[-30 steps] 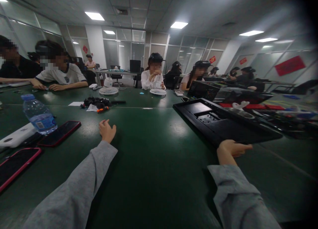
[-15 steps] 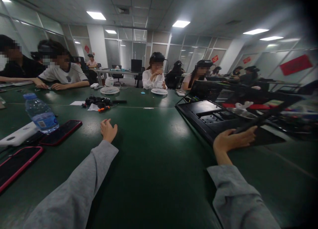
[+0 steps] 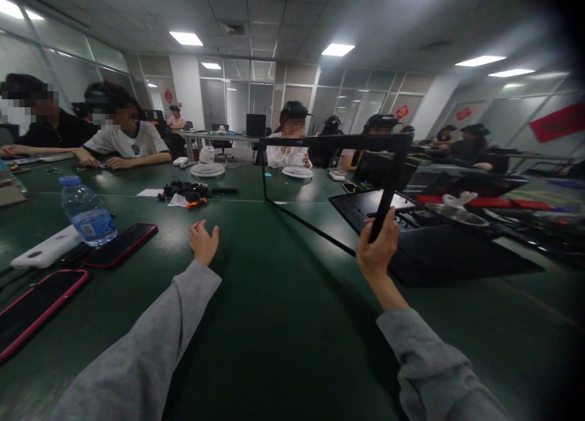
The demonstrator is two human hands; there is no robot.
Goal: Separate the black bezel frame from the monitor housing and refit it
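My right hand [image 3: 378,245] is closed around the near right side of a thin black rectangular frame [image 3: 336,142], which looks like a screen bezel. The frame is held up off the table, its opening showing the tabletop and people beyond. My left hand [image 3: 204,241] rests at the table left of the frame, fingers curved and apart, with nothing in it. Behind and right of my right hand lie flat black panels [image 3: 461,253] with metal-looking parts, apparently pieces of a taken-apart screen.
On the left are a water bottle [image 3: 89,217], a white power bank [image 3: 48,247] and two red-edged phones [image 3: 121,245] [image 3: 41,308]. A dark tangle of gear [image 3: 185,192] lies farther back. White fans [image 3: 208,170] stand near people seated across the green table [image 3: 274,323].
My right hand has lifted the black frame off the panels on the right and brought it left, over the middle of the table. My left hand has stayed nearly still.
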